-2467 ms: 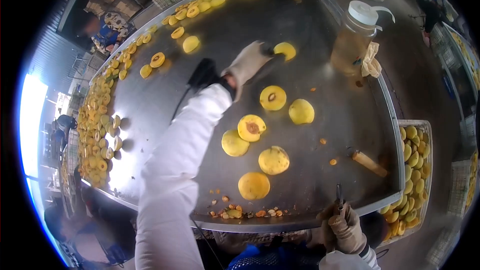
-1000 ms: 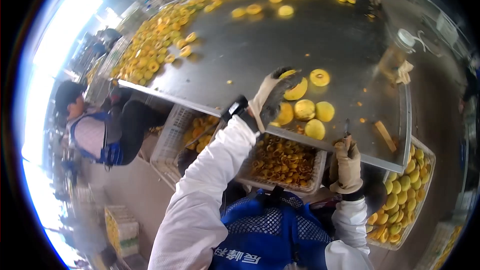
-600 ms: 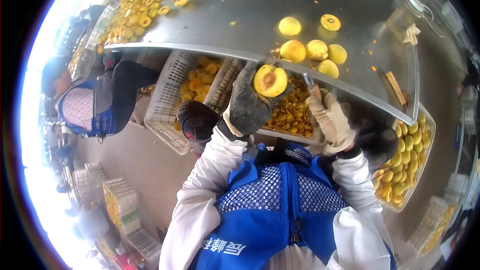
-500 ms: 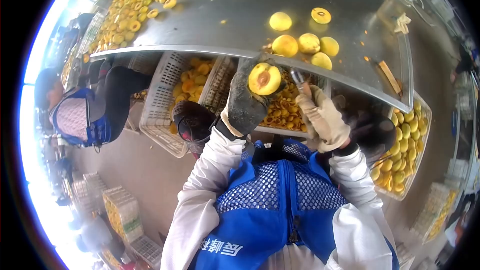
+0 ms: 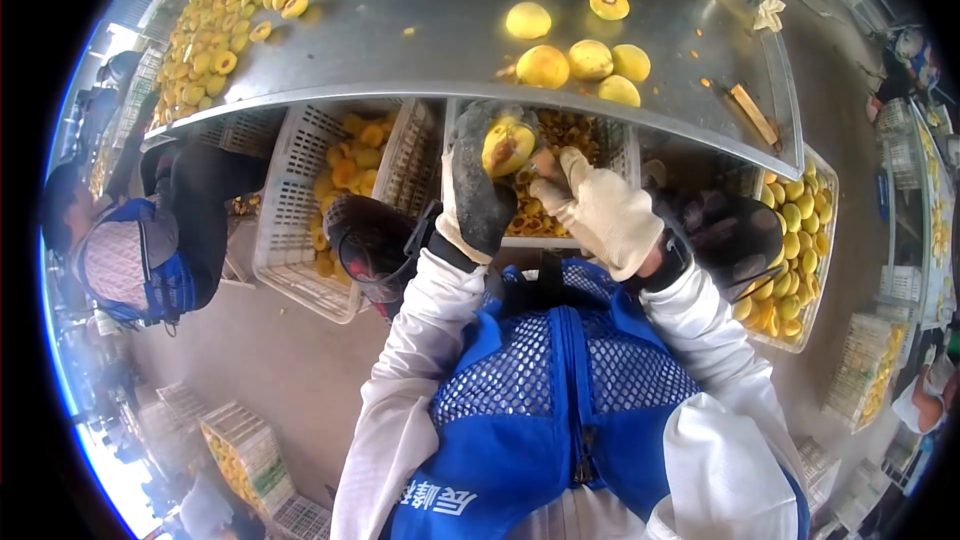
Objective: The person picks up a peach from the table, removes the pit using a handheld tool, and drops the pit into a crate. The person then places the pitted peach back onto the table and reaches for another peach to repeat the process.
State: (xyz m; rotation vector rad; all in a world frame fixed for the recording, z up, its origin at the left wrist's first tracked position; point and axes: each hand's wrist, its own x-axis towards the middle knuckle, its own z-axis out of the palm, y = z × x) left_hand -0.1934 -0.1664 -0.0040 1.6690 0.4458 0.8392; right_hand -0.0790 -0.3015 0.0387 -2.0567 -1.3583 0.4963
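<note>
My left hand (image 5: 478, 195), in a dark grey glove with a pale cuff, is closed around a halved yellow peach (image 5: 508, 148), its cut side up and brownish at the middle. Just to the right, my right hand (image 5: 605, 215), in a cream glove, is closed with its fingertips against or very near the fruit. It grips a small metal hand tool, now mostly hidden by the fingers and the peach. Below both hands, a crate holds peach scraps (image 5: 545, 215). Several yellow peaches (image 5: 590, 60) sit on the metal table (image 5: 400, 50) just beyond.
Many cut peach halves (image 5: 205, 55) are heaped at the table's left. A wooden-handled tool (image 5: 755, 115) lies near its right corner. White crates of fruit stand below at left (image 5: 283, 210) and right (image 5: 800, 335). Another person (image 5: 150, 250) sits at the left.
My right hand has moved left, bringing the tool to the peach. The peach half has tilted in my left hand. The whole view has shifted slightly.
</note>
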